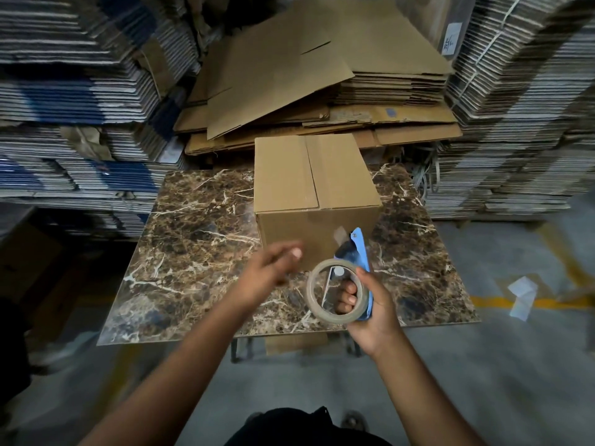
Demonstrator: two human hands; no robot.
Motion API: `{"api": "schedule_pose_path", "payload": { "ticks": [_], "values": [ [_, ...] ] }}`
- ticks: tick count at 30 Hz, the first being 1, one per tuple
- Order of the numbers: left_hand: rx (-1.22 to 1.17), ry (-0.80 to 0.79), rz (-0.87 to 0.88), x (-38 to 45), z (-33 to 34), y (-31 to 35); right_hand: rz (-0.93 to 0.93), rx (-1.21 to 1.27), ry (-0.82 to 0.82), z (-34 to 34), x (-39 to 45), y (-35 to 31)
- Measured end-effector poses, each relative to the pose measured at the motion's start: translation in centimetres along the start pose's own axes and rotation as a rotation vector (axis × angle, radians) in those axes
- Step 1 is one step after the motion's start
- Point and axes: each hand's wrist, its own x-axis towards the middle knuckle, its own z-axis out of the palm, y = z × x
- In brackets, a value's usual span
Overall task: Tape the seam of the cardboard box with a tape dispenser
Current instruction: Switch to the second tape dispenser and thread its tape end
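Head camera looks steeply down, close over the table [199, 239].

Both forearms are bare from the elbow down, with no sleeve, watch, bracelet or glove showing on either one. The left hand [273, 268] is blurred, though a short, pale fingernail [296, 252] shows at one fingertip. The right hand [370, 312] also wears no ring that can be seen. At the bottom edge, dark black clothing [289, 426] covers the person's body. Just beside it a shoe tip [354, 420] shows, too dim to tell in detail.
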Motion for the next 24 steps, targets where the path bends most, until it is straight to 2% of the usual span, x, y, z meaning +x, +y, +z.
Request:
{"api": "schedule_pose_path", "payload": {
  "ticks": [2,5,14,16,21,24],
  "values": [
    [-0.272,-0.132,-0.151,-1.9,1.9,-1.9,-0.023,-0.058,-0.015,0.5,0.2,0.3],
    [-0.497,-0.103,-0.134,-3.1,3.4,-3.9,-0.111,-0.195,-0.048,0.9,0.1,0.6],
    [-0.499,-0.014,-0.076,-3.9,4.1,-5.5,-0.051,-0.505,-0.131,0.4,-0.2,-0.4],
    [-0.487,0.016,-0.08,-3.8,4.2,-5.1,-0.052,-0.473,-0.106,0.6,-0.2,-0.4],
    [-0.505,0.075,-0.046,-3.3,3.7,-4.8,-0.056,-0.148,-0.023,0.8,0.2,1.1],
    [-0.537,0.031,-0.101,-3.9,4.3,-5.9,-0.08,-0.057,0.027,1.7,0.5,1.8]
  ]
}}
